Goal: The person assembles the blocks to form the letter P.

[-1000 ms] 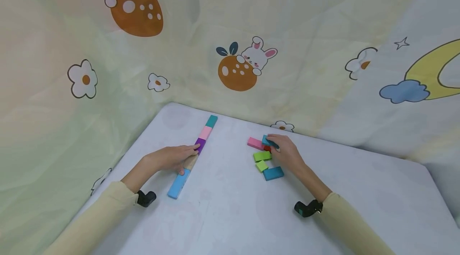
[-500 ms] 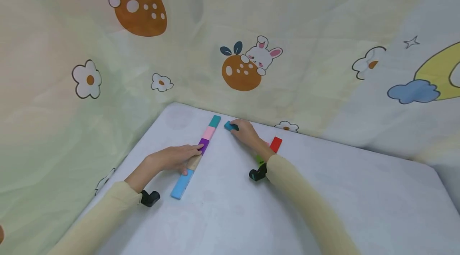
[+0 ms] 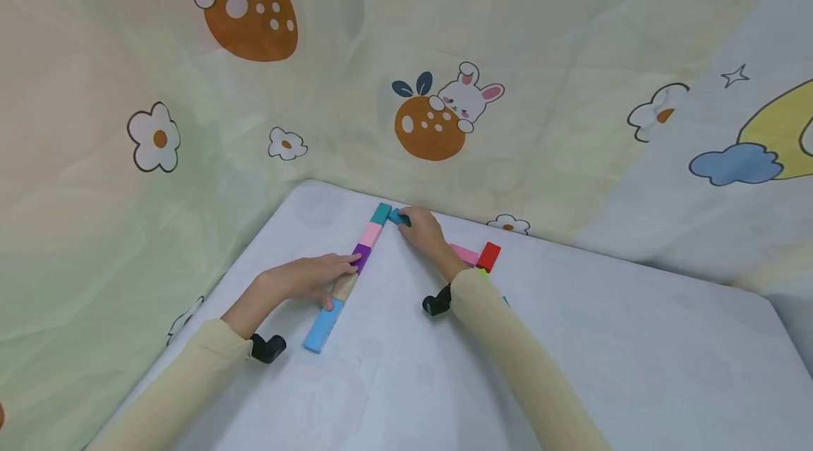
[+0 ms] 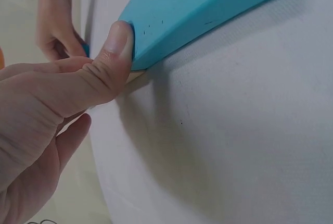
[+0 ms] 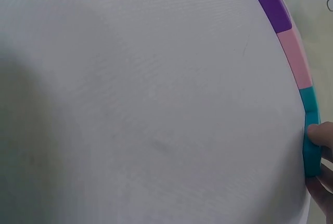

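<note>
The right hand [image 3: 422, 232] pinches the blue block [image 3: 396, 216] at the far end of the row [image 3: 371, 234]; good seating calls for squaring it to the teal block [image 3: 381, 212] while the left hand [image 3: 305, 278], fingers extended, steadies the row. The right wrist view shows the pair apparently meeting at an angle, the head view a red block [image 3: 488, 257] absent there.

Purple block [image 3: 364, 252] partly hidden under the left hand [image 3: 310, 276]

A block row [image 3: 345, 286] lies on the table [image 3: 635, 359], left of loose blocks [image 3: 489, 257]. Another block [image 3: 396, 217] sits right of the row's far end.
</note>
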The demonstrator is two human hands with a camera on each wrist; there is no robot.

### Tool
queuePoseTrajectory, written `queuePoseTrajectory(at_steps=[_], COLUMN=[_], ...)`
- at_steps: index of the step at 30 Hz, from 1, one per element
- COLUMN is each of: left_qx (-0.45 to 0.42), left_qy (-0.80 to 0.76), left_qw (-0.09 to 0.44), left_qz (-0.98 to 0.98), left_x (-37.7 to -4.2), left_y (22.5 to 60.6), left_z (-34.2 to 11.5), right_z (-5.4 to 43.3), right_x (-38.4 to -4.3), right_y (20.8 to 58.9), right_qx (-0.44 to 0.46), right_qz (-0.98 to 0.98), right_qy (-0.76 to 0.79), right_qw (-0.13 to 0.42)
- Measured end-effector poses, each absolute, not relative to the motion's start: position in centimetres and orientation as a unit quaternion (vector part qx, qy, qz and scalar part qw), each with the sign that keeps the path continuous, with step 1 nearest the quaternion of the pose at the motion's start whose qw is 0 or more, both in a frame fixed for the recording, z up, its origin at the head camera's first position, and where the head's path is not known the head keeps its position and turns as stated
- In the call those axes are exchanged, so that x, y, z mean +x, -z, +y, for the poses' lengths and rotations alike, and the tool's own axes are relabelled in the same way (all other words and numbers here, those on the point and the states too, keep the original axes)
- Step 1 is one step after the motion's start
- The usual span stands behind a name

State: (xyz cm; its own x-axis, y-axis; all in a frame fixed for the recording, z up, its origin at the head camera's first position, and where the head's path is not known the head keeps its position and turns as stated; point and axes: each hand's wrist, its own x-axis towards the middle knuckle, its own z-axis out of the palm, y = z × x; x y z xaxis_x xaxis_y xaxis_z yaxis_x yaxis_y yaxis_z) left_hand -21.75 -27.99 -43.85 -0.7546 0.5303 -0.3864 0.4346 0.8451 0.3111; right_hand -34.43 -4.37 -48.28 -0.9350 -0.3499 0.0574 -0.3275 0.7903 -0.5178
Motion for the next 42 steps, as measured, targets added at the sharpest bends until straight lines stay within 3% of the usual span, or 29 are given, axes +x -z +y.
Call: queuePoseTrajectory(at_steps=[11,16,23,30,37,42], left_qx=[0.259,0.259,0.254,0.257,0.255,0.256], left_qy=[-0.105,-0.106,-0.099,-0.098,-0.098,-0.099], left_qw=[0.237,0.233,0.234,0.229,0.227,0.228], left_qz=[0.931,0.932,0.933,0.934,0.935,0.934], left_x=[-21.5,-21.6,-21.4,-21.0,-20.8,-20.8], left_y=[43.4,43.3,43.4,43.4,43.2,43.2], left_z=[-27.8,-27.7,-27.7,-27.3,-27.5,-27.7], right_z=[-4.5,-2.8,4.2,13.4,16.9,16.8], right_x=[-34.3,-33.8,-31.3,-26.3,-25.5,-26.6], right_y=[48.3,46.5,44.0,46.2,47.1,46.7], right_qx=[-0.189,-0.194,-0.245,-0.309,-0.369,-0.336], right_qz=[0.941,0.939,0.937,0.942,0.926,0.94], right_qy=[0.282,0.281,0.25,0.131,0.054,0.055], right_qw=[0.021,0.031,0.024,-0.001,-0.053,0.031])
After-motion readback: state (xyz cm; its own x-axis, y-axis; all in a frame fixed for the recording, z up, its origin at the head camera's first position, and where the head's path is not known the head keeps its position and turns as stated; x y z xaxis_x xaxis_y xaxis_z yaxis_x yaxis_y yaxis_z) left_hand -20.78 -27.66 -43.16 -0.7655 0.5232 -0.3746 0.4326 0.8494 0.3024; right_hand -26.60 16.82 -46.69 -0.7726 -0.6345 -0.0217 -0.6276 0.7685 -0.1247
